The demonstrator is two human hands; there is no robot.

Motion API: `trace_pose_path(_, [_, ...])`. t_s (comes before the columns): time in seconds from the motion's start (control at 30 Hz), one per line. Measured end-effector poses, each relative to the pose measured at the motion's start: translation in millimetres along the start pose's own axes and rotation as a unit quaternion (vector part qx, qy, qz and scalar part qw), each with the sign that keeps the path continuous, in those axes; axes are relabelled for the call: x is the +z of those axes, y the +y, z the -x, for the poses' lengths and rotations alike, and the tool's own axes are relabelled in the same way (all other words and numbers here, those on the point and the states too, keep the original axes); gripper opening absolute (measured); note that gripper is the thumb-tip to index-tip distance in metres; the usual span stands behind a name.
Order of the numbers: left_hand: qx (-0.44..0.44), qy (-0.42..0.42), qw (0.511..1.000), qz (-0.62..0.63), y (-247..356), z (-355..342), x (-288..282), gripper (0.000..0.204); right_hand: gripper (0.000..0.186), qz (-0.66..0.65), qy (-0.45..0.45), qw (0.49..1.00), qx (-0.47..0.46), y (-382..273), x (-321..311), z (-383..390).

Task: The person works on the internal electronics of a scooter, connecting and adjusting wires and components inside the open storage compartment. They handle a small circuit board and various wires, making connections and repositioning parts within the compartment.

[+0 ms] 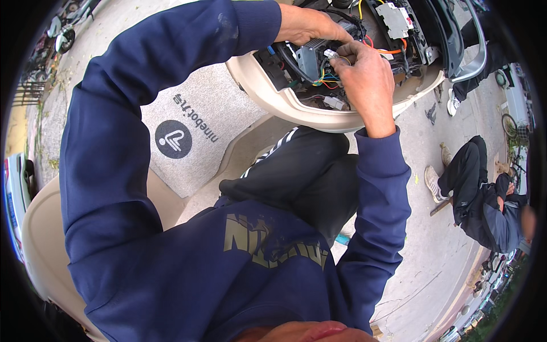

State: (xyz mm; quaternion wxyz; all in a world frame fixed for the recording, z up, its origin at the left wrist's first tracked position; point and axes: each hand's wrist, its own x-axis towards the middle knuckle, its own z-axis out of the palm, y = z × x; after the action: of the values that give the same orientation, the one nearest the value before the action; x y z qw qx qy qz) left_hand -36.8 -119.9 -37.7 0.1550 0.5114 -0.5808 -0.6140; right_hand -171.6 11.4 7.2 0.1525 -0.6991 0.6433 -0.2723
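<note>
upper centre, the right hand (367,77) pinches a white plastic connector (330,53), best gripped by its shell; the left hand's (315,27) hold is unclear.

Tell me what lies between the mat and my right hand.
Head view: between the mat and your right hand lie the cream rim, then black plastic and coloured wires.
</note>
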Motion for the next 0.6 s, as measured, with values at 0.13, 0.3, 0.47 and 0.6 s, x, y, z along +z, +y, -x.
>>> trace_pose_path(0.13, [0.007, -0.01, 1.0, -0.001, 1, -3, 1, 0.054, 0.026, 0.004, 0.012, 1.0, -0.012, 4, 2, -1])
trace_pose_path(0.3, [0.026, -0.202, 0.978, -0.033, 10, 23, -19, 0.033, 0.026, 0.03, 0.018, 0.999, -0.029, 7, 6, -2])
trace_pose_path(0.47, [-0.319, -0.129, 0.505, 0.791, 8, 39, -25, 0.04, 0.024, 0.036, 0.038, 0.997, -0.059, 3, 11, 0])
trace_pose_path(0.6, [-0.391, -0.028, 0.139, 0.909, 40, 73, -24, 0.04, 0.02, 0.053, 0.033, 0.996, -0.056, -3, 6, -4])
